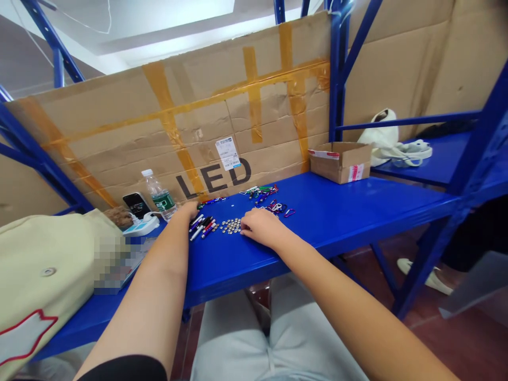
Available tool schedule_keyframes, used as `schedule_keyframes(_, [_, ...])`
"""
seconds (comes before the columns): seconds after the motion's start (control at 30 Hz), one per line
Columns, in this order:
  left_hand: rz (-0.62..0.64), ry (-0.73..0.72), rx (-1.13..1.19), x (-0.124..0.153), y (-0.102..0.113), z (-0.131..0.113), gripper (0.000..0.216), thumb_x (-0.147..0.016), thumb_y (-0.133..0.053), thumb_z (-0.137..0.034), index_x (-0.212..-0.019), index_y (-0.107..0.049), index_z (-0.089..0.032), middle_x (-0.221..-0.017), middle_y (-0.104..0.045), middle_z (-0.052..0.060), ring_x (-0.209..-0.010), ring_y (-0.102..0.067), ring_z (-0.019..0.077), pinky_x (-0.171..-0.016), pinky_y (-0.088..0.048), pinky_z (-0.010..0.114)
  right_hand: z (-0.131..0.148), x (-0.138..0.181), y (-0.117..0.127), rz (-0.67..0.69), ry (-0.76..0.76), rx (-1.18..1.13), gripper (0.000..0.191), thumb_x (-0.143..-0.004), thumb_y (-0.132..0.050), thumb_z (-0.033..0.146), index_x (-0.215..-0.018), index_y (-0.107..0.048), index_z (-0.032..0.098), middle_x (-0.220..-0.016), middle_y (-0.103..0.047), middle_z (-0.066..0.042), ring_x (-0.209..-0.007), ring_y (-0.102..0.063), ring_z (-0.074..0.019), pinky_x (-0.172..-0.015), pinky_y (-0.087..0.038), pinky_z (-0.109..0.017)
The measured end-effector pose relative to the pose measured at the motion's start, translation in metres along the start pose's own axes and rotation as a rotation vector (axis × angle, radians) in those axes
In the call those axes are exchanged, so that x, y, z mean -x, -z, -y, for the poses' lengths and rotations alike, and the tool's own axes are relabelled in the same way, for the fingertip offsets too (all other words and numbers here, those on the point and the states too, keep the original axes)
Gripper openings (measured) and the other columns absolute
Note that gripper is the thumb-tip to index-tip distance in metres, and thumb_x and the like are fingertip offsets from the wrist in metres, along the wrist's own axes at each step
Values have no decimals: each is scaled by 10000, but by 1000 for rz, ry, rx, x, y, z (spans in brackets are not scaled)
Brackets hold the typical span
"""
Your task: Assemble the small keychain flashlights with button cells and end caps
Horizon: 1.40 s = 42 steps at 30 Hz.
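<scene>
My left hand reaches to the back of the blue tabletop, beside a small row of slim coloured pieces. Its fingers are mostly hidden behind the wrist. Right in front of it lies a pile of short pen-like sticks in purple, black, red and silver. My right hand rests at the right edge of a spread of small round metal discs. Those fingers are curled and closed, and whatever they hold is hidden. Behind that hand lie coloured carabiners and a mixed pile of green, blue and red pieces.
A water bottle, a phone and a white power strip stand at the left back. A cream bag covers the left side. An open cardboard box sits at the right back, before a cardboard wall.
</scene>
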<state>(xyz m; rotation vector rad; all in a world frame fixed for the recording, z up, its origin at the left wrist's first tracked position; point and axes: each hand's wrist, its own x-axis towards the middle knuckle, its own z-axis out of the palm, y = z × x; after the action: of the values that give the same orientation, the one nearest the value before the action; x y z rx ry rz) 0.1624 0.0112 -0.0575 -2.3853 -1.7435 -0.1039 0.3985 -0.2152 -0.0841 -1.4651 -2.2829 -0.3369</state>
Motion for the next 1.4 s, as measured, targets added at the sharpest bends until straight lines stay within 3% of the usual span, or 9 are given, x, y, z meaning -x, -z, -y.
schedule_keyframes(0.17, [-14, 47, -62, 8, 5, -2, 214, -749, -587, -297, -876, -693, -161, -1010, -691, 160, -982, -622, 296, -850, -458, 334, 0, 2, 2, -23, -41, -29, 118, -853, -576, 259, -873, -675, 199, -930, -656, -63, -903, -582, -197, -768, -407, -272])
schedule_keyframes(0.3, [-106, -41, -13, 27, 20, -16, 290, -840, -470, -271, -1047, -636, -153, -1081, -666, 134, -1024, -600, 254, -880, -443, 304, 0, 2, 5, -161, -103, -138, 140, -878, -538, 252, -919, -654, 186, -969, -625, -63, -923, -575, -180, -814, -417, -269])
schedule_keyframes(0.47, [-215, -466, 269, 68, 35, -52, 371, -905, -361, -309, -1180, -554, -153, -1228, -593, 109, -1134, -532, 212, -1008, -375, 329, -4, -24, 6, -338, -75, -272, 402, -847, -560, 229, -1237, -518, 140, -1212, -548, -128, -1112, -514, -206, -947, -392, -328])
schedule_keyframes(0.6, [-239, -628, 507, 99, 39, -75, 385, -911, -342, -296, -1222, -523, -158, -1287, -554, 106, -1202, -485, 201, -1061, -325, 350, -9, -54, -3, -241, 1, -494, 485, -790, -622, 198, -1258, -506, 143, -1239, -566, -127, -1057, -563, -181, -919, -421, -308])
schedule_keyframes(0.7, [-221, -617, 624, 113, 39, -80, 364, -905, -361, -298, -1188, -539, -154, -1248, -577, 106, -1172, -509, 208, -1039, -351, 346, -12, -63, -11, -202, -52, -629, 270, -820, -566, 155, -1085, -608, 121, -1062, -664, -91, -923, -611, -143, -838, -447, -258])
schedule_keyframes(0.83, [-249, -586, 707, 120, 35, -81, 325, -902, -387, -325, -1122, -568, -169, -1156, -622, 87, -1083, -559, 208, -982, -400, 336, -12, -58, -14, -219, -104, -645, 213, -851, -529, 158, -1040, -612, 105, -938, -687, -75, -851, -614, -123, -785, -435, -221])
schedule_keyframes(0.97, [-323, -550, 719, 120, 31, -83, 314, -902, -385, -345, -1072, -586, -173, -1113, -641, 80, -1055, -572, 205, -956, -411, 325, -6, -51, -11, -168, -89, -453, 209, -937, -390, 199, -960, -588, 135, -795, -660, -35, -751, -589, -123, -722, -409, -216])
schedule_keyframes(1.23, [-354, -461, 858, 120, 28, -88, 322, -877, -398, -353, -980, -641, -169, -1018, -680, 58, -964, -606, 198, -880, -452, 303, 10, -43, -9, -64, -165, -25, 228, -969, -359, 332, -1016, -496, 156, -913, -655, -106, -786, -608, -199, -661, -344, -252])
schedule_keyframes(1.4, [-236, -345, 990, 125, 32, -86, 378, -831, -476, -457, -980, -647, -154, -656, -624, -3, -548, -543, 127, -519, -428, 228, 6, -45, -12, -52, -130, -97, 293, -993, -271, 363, -964, -493, 175, -942, -656, -92, -811, -610, -184, -670, -347, -244])
